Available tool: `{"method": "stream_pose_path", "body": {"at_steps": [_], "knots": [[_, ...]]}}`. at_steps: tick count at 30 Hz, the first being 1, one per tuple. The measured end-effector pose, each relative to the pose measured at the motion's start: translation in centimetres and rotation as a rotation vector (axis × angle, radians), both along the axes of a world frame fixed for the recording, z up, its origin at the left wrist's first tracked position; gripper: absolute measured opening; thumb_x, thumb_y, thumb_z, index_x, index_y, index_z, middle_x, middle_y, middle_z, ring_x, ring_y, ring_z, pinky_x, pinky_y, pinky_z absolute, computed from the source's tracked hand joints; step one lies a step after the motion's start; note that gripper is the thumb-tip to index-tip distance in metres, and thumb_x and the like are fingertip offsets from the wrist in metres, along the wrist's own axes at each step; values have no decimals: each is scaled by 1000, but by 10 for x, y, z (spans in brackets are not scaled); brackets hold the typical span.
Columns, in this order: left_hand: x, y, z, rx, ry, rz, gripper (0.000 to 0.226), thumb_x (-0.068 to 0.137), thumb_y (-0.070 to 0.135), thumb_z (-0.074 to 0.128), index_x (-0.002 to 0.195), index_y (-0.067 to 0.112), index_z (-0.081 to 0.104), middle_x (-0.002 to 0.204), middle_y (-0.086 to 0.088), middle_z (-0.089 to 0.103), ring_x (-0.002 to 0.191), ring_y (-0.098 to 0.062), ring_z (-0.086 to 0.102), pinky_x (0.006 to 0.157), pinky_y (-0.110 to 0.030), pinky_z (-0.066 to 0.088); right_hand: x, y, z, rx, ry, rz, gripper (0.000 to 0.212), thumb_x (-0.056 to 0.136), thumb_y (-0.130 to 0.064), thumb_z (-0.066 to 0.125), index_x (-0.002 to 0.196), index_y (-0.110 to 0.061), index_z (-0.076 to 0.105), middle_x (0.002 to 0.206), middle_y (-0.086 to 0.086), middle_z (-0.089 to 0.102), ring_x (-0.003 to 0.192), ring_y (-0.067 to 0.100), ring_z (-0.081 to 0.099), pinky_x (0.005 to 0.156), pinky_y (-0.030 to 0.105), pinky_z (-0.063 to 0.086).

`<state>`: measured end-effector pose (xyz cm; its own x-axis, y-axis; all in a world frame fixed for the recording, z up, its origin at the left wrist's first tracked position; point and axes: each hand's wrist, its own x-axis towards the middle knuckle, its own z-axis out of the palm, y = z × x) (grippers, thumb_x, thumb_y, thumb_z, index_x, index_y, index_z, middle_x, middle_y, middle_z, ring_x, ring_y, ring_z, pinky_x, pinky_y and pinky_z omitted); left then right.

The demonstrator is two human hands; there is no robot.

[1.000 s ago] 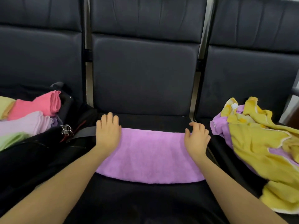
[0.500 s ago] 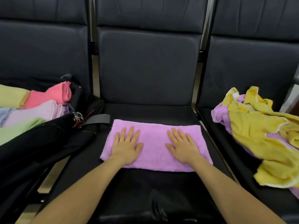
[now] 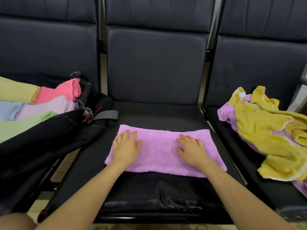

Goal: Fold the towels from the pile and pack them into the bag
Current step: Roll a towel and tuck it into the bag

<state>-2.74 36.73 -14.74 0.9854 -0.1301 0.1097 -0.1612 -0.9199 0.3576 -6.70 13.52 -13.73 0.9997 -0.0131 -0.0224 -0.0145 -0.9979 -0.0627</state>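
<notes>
Your left hand [image 3: 127, 146] and right hand [image 3: 191, 149] both lie flat, palms down, on the folded purple towel [image 3: 159, 151], fingers straight and slightly spread, gripping nothing. That towel rests on the middle seat [image 3: 149, 113] of a row of dark padded chairs, its long side running left to right in front of you.

To your left, the black bag [image 3: 49, 135] sits open on the neighbouring seat, one flap spilling onto the edge of the middle seat just beside the towel. Inside it you can see folded towels packed side by side: pink [image 3: 61, 90], pale lilac [image 3: 54, 105], light green [image 3: 20, 127], pale yellow [image 3: 15, 90] and light blue [image 3: 8, 112]. A metal clasp [image 3: 87, 112] and a grey strap [image 3: 106, 115] hang at the bag's near corner.

To your right, the unfolded pile [image 3: 265, 135] sits on the third seat, a yellow towel crumpled over a purple one.

The bag's left part and the pile's right edge are cut off by the frame, so you cannot tell how many towels either one holds.
</notes>
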Motion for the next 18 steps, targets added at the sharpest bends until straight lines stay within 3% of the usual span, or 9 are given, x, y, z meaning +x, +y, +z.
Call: {"method": "stream_pose_path", "body": {"at_steps": [2,5,9,11,13,15,18], "knots": [[1,12,2,49,-65,117,46,101,37,35,143,19,35,139,-11,37,123,-31,36,101,-40,27,0,3,-1,18,-32,15,44,101,-37,36,143,-26,39,158,-6,20,144,16,18,112,36,12],[4,25,4,212,-65,207,44,101,29,34,144,19,29,126,-11,44,115,-28,43,96,-36,32,1,9,-3,65,-59,54,49,101,-35,38,149,-28,28,158,-9,21,144,14,18,112,34,11],[7,27,-2,273,-64,148,45,100,24,36,144,20,30,121,-9,48,110,-28,46,91,-35,32,2,12,-9,73,-52,126,54,100,-37,38,151,-35,18,157,-12,22,143,11,20,111,32,14],[10,28,-5,273,-60,134,42,100,22,38,141,17,34,119,-9,53,109,-28,48,90,-36,32,3,11,-14,44,-29,139,55,98,-49,31,150,-37,18,158,-12,20,144,11,18,112,31,13],[12,29,-5,244,-79,116,39,100,22,39,139,15,38,118,-10,55,107,-29,51,89,-36,33,3,12,-15,25,4,135,74,82,-68,8,150,-39,18,159,-12,16,146,10,15,112,31,12],[12,29,0,153,-111,87,39,101,24,40,139,14,38,119,-10,53,106,-28,54,89,-36,34,4,13,-16,10,26,132,90,68,-70,-6,150,-40,16,160,-13,12,147,10,11,113,32,10],[9,35,12,-97,-153,42,41,99,24,46,138,12,42,121,-13,53,104,-33,56,88,-38,40,7,17,-17,-1,58,124,65,91,-65,11,151,-40,9,161,-12,4,148,11,4,115,35,6]]}}
